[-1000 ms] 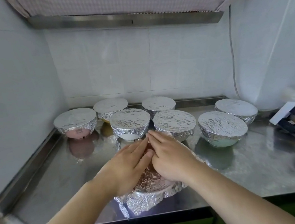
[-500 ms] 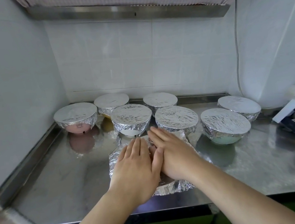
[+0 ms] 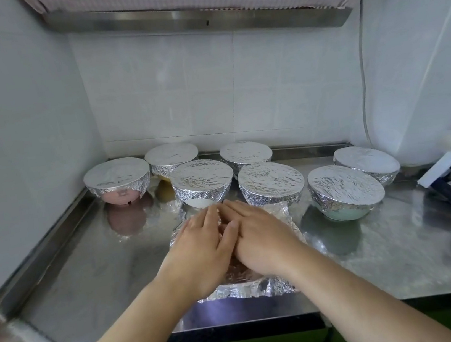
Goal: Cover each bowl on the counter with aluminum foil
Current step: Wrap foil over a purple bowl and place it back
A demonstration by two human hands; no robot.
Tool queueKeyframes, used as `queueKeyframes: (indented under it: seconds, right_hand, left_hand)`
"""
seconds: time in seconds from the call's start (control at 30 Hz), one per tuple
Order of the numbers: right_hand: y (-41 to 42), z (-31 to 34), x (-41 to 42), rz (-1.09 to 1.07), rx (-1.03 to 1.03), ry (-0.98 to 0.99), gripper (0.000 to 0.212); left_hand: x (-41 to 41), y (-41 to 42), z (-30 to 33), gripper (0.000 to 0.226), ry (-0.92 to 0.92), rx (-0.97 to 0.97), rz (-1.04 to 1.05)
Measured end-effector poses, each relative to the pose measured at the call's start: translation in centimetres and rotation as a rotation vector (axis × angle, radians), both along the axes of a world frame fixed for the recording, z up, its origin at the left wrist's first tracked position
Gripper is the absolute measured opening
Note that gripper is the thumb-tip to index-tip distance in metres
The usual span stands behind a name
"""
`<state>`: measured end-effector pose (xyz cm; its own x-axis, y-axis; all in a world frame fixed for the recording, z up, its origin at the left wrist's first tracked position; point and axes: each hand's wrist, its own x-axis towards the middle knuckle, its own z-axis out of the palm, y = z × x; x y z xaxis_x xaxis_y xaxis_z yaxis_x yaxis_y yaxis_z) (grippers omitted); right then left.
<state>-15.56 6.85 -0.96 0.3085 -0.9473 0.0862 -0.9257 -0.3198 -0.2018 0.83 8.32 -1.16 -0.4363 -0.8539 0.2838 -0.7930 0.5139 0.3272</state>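
We count seven foil-covered bowls (image 3: 202,180) standing on the counter (image 3: 94,276), an eighth foil sheet (image 3: 280,215) under two hands (image 3: 200,249).

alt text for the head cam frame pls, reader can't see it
Both hands, left hand and right hand, press flat on a foil sheet over the nearest bowl on a steel counter. Behind them stand seven foil-covered bowls along a white tiled wall.
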Motion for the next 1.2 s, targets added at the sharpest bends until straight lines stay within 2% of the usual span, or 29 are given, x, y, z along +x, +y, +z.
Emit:
queueKeyframes:
  seconds: [0.13,0.2,0.27,0.33,0.4,0.47,0.57,0.63,0.67,0.77,0.8,0.87,0.93,1.0,1.07,1.2]
  right_hand:
    - [0.6,0.1,0.5,-0.021,0.0,0.1,0.066]
    - [0.5,-0.6,0.7,-0.085,-0.002,0.091,0.072]
    - [0.7,-0.6,0.8,-0.121,0.007,0.047,0.079]
    - [1.0,0.5,0.4,-0.129,0.059,-0.047,0.075]
    - [1.5,1.9,0.0,-0.096,0.092,-0.09,0.068]
    - [1.6,2.4,-0.1,-0.028,0.07,-0.044,0.061]
    - [0.8,1.1,0.3,-0.013,0.05,-0.008,0.061]
    - [0.4,-0.2,0.5,-0.043,0.012,0.023,0.072]
    - [0.1,-0.9,0.5,-0.068,-0.004,0.031,0.08]
    - [-0.3,-2.2,0.2,-0.127,-0.034,0.066,0.098]
    - [-0.2,-2.0,0.2,-0.135,-0.036,0.04,0.099]
    - [0.1,-0.6,0.1,-0.137,-0.017,-0.055,0.086]
    - [0.3,0.8,0.0,-0.077,0.01,-0.063,0.065]
    - [-0.1,0.8,0.1,-0.003,0.033,0.017,0.062]
    - [-0.4,0.2,0.5,-0.008,0.029,0.042,0.068]
    - [0.8,-0.4,0.8,-0.195,0.004,-0.079,0.06]
  left_hand:
    - [-1.0,0.7,-1.4,0.081,-0.203,-0.071,0.171]
    - [-0.9,0.5,-1.5,0.071,-0.182,-0.124,0.16]
    - [-0.4,0.0,-1.0,0.066,-0.106,-0.095,0.104]
    - [0.4,-0.8,-0.9,0.063,-0.133,-0.098,0.012]
    - [1.3,-1.4,-0.6,0.051,-0.192,0.007,-0.073]
    - [1.7,-1.9,-1.0,0.047,-0.255,-0.097,-0.154]
    - [0.8,-0.9,-0.6,0.074,-0.196,-0.09,-0.038]
    - [-0.2,-0.1,-0.6,0.084,-0.177,-0.044,0.1]
    - [-0.6,0.4,-0.5,0.08,-0.201,-0.036,0.145]
    - [-1.0,0.9,-0.8,0.034,-0.257,-0.142,0.147]
    - [-0.8,0.8,-0.8,0.029,-0.229,-0.143,0.148]
    - [-0.1,0.1,-1.1,0.032,-0.167,-0.109,0.116]
    - [0.2,-0.1,-0.9,0.036,-0.22,-0.132,0.046]
    - [0.4,-0.4,-0.9,0.05,-0.26,-0.145,-0.006]
    - [0.7,-0.9,-0.6,0.06,-0.26,-0.11,-0.027]
    - [1.1,-1.1,0.0,0.061,-0.184,-0.077,0.069]
